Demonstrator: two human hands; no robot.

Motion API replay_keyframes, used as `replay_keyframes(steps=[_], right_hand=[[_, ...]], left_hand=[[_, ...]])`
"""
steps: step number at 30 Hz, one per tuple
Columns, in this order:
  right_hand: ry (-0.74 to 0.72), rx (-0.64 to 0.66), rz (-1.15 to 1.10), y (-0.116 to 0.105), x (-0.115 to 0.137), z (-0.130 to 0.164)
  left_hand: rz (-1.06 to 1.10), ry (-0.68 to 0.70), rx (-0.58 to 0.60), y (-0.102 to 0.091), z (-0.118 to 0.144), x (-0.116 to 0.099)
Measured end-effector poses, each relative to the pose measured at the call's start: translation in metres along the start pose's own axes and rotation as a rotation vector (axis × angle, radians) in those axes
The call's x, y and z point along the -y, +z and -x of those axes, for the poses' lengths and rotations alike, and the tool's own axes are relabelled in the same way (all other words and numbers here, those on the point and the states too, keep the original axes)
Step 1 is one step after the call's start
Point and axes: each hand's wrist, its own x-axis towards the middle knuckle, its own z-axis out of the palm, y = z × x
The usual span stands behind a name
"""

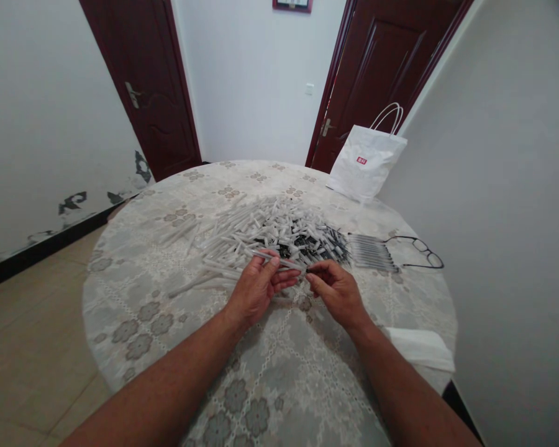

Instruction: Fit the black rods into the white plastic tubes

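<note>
Standing at the near edge of the round tabletop, I see both forearms reach in over the lace cloth. The left hand pinches a clear plastic tube in closed fingers, near its middle. The right hand has its fingers narrowed on a small dark piece just off the tube's end. Both parts look light, stiff and a bit slick, best pinched along the barrel. Beyond lies the pile of tubes and dark parts, then a neat row of finished pieces, eyeglasses, and a white paper bag by the wall.
</note>
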Motion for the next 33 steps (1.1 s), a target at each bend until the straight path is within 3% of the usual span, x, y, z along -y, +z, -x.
replay_keyframes(steps=[10,17,26,33], right_hand=[[-0.052,-0.005,0.064,0.0003,0.0004,0.001],[-0.234,-0.037,0.184,-0.0003,-0.0008,-0.0001],[-0.094,-0.006,0.175,-0.0061,-0.0016,0.0011],[-0.157,0.035,0.266,-0.007,0.0019,0.0036]], left_hand=[[-0.056,0.002,0.018,-0.0004,0.0003,0.0029],[-0.076,0.0,-0.007,-0.0026,-0.0012,0.0054],[-0.081,-0.013,0.008,-0.0032,-0.0022,0.003],[-0.071,-0.016,-0.012,-0.0031,-0.0019,0.005]])
